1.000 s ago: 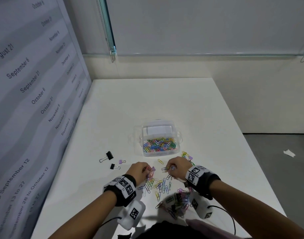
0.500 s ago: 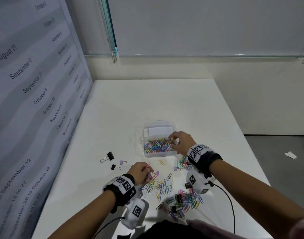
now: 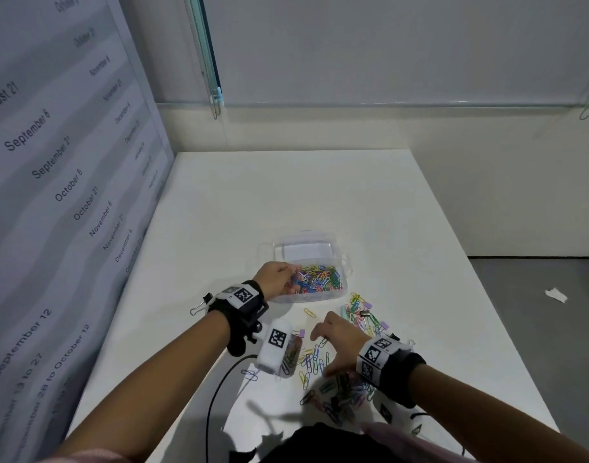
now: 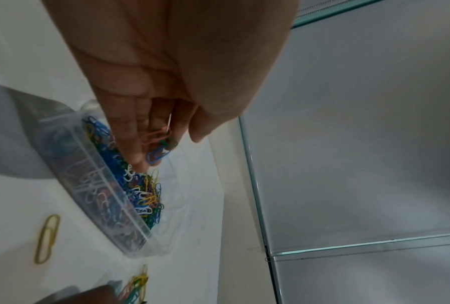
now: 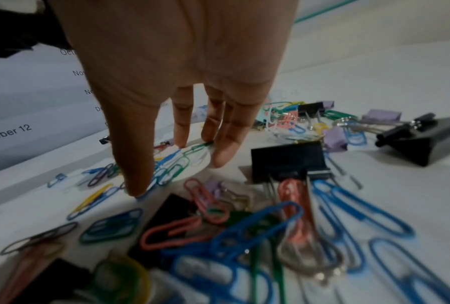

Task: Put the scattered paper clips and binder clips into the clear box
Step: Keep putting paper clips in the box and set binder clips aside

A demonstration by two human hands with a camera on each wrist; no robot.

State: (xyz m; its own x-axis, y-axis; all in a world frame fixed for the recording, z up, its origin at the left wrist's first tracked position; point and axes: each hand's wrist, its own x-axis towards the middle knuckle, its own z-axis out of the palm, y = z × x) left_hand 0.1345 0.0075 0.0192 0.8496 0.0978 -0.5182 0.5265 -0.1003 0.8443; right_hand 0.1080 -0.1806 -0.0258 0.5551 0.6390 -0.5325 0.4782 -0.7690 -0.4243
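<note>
Left hand (image 3: 275, 275): fingers curled, pinching a few clips (image 4: 157, 142) over the box's (image 3: 343, 262) nine o'clock rim.
Right hand (image 3: 341, 339): fingers spread, empty, fingertips (image 5: 138, 185) on loose clips (image 5: 171, 166).
Box: clear, clips inside, twelve o'clock of the pile (image 3: 343, 392).

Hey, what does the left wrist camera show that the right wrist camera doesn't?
Only the left wrist view shows the left hand over the clear box, its fingers pinching a few paper clips, pink and blue among them, above the colourful pile already inside.

Only the right wrist view shows the right hand with straight fingers reaching down onto loose clips, plus the black binder clips and small purple ones not yet boxed.

Both show scattered paper clips on the white table.
</note>
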